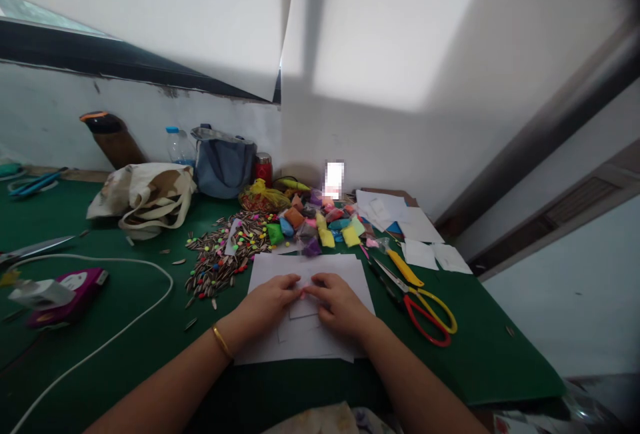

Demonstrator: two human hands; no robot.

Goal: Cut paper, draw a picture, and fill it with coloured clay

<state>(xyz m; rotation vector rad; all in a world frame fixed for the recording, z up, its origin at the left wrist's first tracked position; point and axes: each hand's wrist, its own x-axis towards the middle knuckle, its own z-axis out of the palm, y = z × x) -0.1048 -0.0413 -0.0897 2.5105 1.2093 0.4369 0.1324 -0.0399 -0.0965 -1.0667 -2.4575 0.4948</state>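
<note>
My left hand (270, 302) and my right hand (340, 302) meet over a stack of white paper (260, 347) on the green table. Between their fingertips is a small pink piece (303, 293), perhaps soft clay; the fingers partly hide it. Both hands have their fingers bent inward around it. Beneath them lie smaller white paper pieces (304, 313) with dark edges. Just beyond the sheets sits a pile of small colourful packets (295, 217). To the left of the packets, striped sunflower seeds (213, 267) are spread out with bright little balls among them.
Right of the paper lie red-and-yellow scissors (430, 314), a yellow cutter (405, 267) and white paper squares (420, 254). A white cable (150, 264) curves across the left, near a purple box (70, 297). Bags (225, 161) and bottles stand along the wall.
</note>
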